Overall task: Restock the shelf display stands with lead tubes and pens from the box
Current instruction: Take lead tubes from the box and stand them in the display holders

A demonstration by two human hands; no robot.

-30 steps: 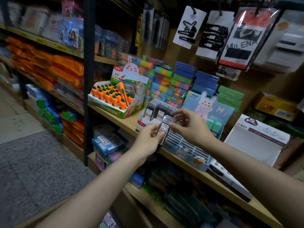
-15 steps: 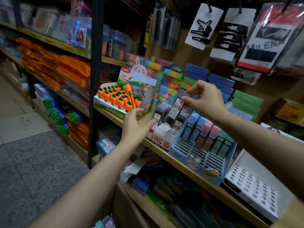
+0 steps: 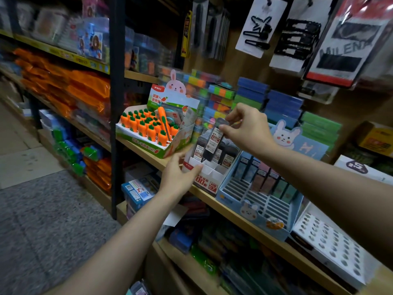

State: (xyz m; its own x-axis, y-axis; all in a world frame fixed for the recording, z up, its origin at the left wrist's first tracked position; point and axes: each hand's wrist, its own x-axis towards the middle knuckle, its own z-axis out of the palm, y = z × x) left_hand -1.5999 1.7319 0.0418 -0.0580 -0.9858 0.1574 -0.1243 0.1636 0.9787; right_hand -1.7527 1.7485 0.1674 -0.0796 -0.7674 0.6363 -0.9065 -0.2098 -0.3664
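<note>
My left hand (image 3: 180, 175) was nearest, fingers and thumb wrapped around the front-left corner of the white lead display stand (image 3: 204, 177) to brace it on the wooden shelf (image 3: 240, 218). It looked like thin card, light and easy to skid or crush, so a light steadying hold at the corner seemed right, not a squeeze. Just beyond, my right hand (image 3: 248, 130) pinched the cap end of one dark lead tube (image 3: 213, 141) between thumb and fingertips, the tube hanging tilted, its lower end among the tubes already standing in the stand's back rows. Judged the tube light, stiff plastic, smooth and a bit slippery under the label; the leads inside were probably brittle, so no dropping or bending. The top-end pinch kept my fingers out of the slot; gripping mid-body would likely have fouled the neighbours. Front compartments of the stand showed white and unfilled. Right of it sat the blue bunny stand (image 3: 261, 201), pastel tubes in its rear rows, front grooves bare. Left sat the carrot eraser tray (image 3: 148, 133). Farther back, stacked coloured boxes (image 3: 251, 92), and above, hanging hair-clip cards (image 3: 258, 28).
</note>
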